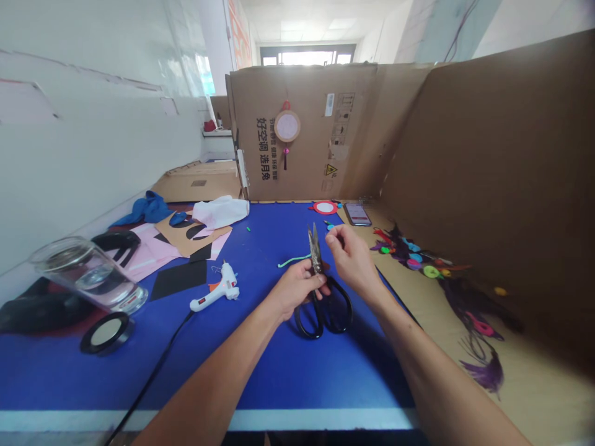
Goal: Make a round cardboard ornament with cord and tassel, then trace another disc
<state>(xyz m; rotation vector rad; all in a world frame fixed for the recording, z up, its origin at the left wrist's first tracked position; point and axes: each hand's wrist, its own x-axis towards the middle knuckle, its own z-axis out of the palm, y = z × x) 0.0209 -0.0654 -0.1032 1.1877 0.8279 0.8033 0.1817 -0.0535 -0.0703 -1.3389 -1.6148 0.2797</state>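
Observation:
Black-handled scissors (315,251) are held above the blue table, blades pointing away and slightly apart, both handle loops toward me. My left hand (300,286) is closed round them near the pivot, its thumb lying across. A thin green strip (294,259) sticks out to the left just beyond that hand. To the right of the blades, my right hand (348,253) is closed in a pinch, its fingertips near the scissor tips. What those fingers hold, if anything, is too small to make out.
On the left are a white glue gun (217,289) with a black cord, a glass of water (95,275), a round tin (105,333) and black sheets (179,280). A phone (357,214) and colourful trinkets (413,262) lie right. Cardboard walls (307,179) stand behind and right.

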